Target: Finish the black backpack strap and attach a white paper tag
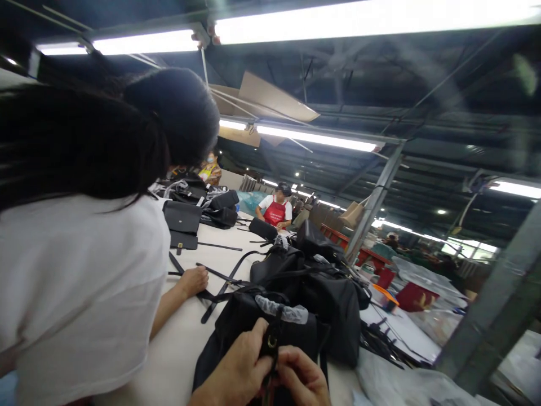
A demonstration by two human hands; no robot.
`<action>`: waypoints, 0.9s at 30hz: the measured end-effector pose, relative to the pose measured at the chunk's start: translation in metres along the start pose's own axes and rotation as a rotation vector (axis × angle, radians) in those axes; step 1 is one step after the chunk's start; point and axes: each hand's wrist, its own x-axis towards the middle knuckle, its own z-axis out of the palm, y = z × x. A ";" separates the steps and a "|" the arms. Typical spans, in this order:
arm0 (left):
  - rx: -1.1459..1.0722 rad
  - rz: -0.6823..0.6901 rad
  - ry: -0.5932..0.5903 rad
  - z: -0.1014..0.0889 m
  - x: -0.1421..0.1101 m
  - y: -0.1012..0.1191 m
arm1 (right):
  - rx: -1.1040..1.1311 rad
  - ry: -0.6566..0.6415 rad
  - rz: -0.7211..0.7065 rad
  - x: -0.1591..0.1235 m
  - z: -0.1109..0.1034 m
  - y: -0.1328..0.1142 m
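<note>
The left hand (242, 360) and right hand (302, 376) pinch the black strap (278, 328) close together, seemingly to steady it over the black bag (231, 319).

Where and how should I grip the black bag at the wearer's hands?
Probably the plastic-wrapped strip, from above and the far side: it curves, mostly exposed, across the black bag, while the left hand and right hand crowd the near side.

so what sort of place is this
Most likely a bag factory or workshop: black bags are heaped along a long table, a person in a red apron is further down, and strip lights hang overhead.
</note>
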 end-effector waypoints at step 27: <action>-0.065 -0.037 -0.221 -0.004 -0.007 0.002 | -0.066 -0.090 0.030 -0.009 0.016 -0.022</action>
